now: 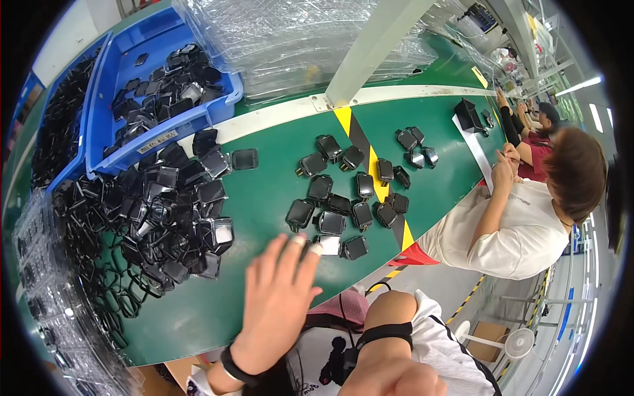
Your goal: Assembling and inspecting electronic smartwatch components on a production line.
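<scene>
My left hand [274, 303] is stretched palm down over the green table, fingers apart and nothing visible in it. White coverings sit on two of its fingertips. Just beyond those tips lie several black smartwatch-like cases [331, 223] with square faces; one bright-faced case [328, 245] is closest. Whether the fingers touch it I cannot tell. My right hand [389, 379] is bent in near my body at the lower edge, partly cut off. Its fingers look curled, and what they may hold is hidden.
A heap of black cases and frames [175, 211] covers the table's left side. Behind it stands a blue bin [178, 122] of similar parts, beside stacked clear plastic trays [277, 39]. A metal post [370, 56] rises from the table. A co-worker [522, 224] sits at the right.
</scene>
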Demonstrator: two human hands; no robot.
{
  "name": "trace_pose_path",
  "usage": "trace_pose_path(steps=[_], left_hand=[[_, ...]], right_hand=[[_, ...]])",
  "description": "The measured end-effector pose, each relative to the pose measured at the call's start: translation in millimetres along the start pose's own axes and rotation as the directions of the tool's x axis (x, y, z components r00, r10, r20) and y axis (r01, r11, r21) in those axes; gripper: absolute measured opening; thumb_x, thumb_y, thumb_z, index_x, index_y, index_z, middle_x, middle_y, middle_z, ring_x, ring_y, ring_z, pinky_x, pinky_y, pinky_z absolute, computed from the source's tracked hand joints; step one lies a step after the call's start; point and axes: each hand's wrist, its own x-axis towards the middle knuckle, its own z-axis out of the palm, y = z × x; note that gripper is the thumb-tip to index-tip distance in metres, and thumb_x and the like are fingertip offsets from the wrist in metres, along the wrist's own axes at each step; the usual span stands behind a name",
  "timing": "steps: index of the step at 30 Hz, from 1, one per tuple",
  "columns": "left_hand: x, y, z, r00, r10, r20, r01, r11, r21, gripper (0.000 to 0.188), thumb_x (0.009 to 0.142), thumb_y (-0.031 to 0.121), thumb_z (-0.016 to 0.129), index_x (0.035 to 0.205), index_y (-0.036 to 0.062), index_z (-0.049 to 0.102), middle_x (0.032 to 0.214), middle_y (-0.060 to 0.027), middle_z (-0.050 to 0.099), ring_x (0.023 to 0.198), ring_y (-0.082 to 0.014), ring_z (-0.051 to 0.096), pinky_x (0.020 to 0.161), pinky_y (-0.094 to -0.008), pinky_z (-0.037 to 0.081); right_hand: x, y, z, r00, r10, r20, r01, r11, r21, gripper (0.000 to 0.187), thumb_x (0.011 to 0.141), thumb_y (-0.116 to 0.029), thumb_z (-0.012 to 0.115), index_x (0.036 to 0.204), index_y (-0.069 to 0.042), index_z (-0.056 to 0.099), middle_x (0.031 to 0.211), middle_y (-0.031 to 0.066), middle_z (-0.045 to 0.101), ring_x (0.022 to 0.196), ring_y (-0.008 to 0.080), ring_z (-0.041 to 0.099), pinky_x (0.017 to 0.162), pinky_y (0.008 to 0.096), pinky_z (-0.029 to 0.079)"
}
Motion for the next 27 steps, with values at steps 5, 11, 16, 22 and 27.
trace_pose_path(steps=[5,11,16,22,27], left_hand=[[-1,-2,21,0.981,0.189,0.046,-0.193,0.971,0.138,0.043,0.075,0.004,0.060,0.118,0.0014,0.057,0.130,-0.0110,0.049,0.123,-0.0294,0.044,0.096,-0.0366,0.041],[2,-9,23,0.989,0.150,-0.011,-0.146,0.973,0.176,0.032,0.072,0.001,0.060,0.104,-0.0021,0.061,0.127,-0.0133,0.049,0.110,-0.0266,0.049,0.082,-0.0260,0.050],[-1,-12,27,0.997,0.075,-0.026,-0.071,0.989,0.131,0.024,0.074,0.001,0.058,0.098,-0.0010,0.060,0.120,-0.0153,0.049,0.102,-0.0267,0.050,0.081,-0.0283,0.051],[-23,-31,32,0.976,0.168,-0.138,-0.083,0.875,0.478,0.030,0.074,0.012,0.060,0.102,0.0015,0.059,0.105,-0.0141,0.056,0.090,-0.0230,0.054,0.072,-0.0283,0.045],[-50,-45,3,0.968,0.128,-0.216,-0.046,0.937,0.347,0.031,0.071,0.014,0.064,0.097,-0.0007,0.059,0.086,-0.0087,0.057,0.082,-0.0211,0.055,0.066,-0.0290,0.045]], right_hand=[[16,0,-8,0.997,0.062,0.037,-0.063,0.998,0.010,0.017,0.096,-0.012,0.047,0.096,0.004,0.054,0.108,0.0192,0.041,0.078,0.0251,0.052,0.059,0.0339,0.048],[36,-14,1,0.915,0.356,-0.190,-0.329,0.931,0.157,0.018,0.097,-0.013,0.047,0.096,0.003,0.055,0.109,0.0193,0.041,0.068,0.0240,0.053,0.062,0.0344,0.049],[-18,-42,-30,0.818,0.559,-0.136,-0.461,0.496,-0.736,0.023,0.089,-0.020,0.054,0.099,0.001,0.055,0.101,0.0240,0.052,0.090,0.0384,0.051,0.081,0.0411,0.042],[33,14,-133,0.584,0.762,-0.279,-0.146,-0.240,-0.960,0.023,0.076,0.003,0.065,0.098,-0.004,0.060,0.097,0.0097,0.052,0.093,0.0272,0.052,0.080,0.0353,0.046],[30,30,-158,0.399,0.864,-0.307,0.154,-0.393,-0.907,0.024,0.072,-0.002,0.069,0.094,-0.004,0.060,0.095,0.0096,0.050,0.095,0.0282,0.050,0.080,0.0346,0.045]])
